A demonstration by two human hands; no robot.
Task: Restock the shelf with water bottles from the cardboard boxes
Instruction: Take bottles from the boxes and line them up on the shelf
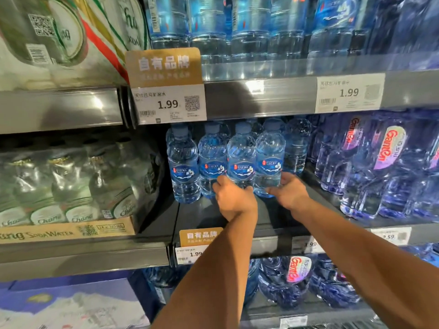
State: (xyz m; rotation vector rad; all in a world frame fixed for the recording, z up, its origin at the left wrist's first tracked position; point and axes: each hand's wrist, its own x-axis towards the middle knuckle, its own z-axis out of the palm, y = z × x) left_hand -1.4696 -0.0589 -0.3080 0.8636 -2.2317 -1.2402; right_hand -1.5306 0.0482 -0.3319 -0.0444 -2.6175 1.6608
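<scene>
1. Middle shelf [202,217]: four small water bottles [183,167] stood upright in a row, shoulder to shoulder, set back from the front edge with bare deck ahead of them. At least one more stood behind the right end; further back was too dim to count
2. Left hand [234,200] had its fingers curled round the foot of the third bottle [241,153], counting from the left. Right hand [291,191] was clamped the same way low on the fourth bottle [269,150], thumb on the near side
3. Handling, my judgement: full and capped, light enough for one per hand, but the thin clear plastic gives under a squeeze and may be slick. The low hold suits sliding along the deck; for lifting, the waist looks safer. They are tall and narrow, so a nudge could topple the neighbours
4. Left of the row, in the next bay: a shrink-wrapped soda water pack [71,186] on a cardboard tray [71,230], near the first bottle but apart from it. Right: big jugs [380,162], close to the row's right end
5. Overhead, the upper rail [261,96] with its price tag [168,103] hung just above the row, so there was little headroom; bottles likely need to go in low and level
6. A blue printed box [71,300] sat at the bottom left; whether it held water I could not tell
</scene>
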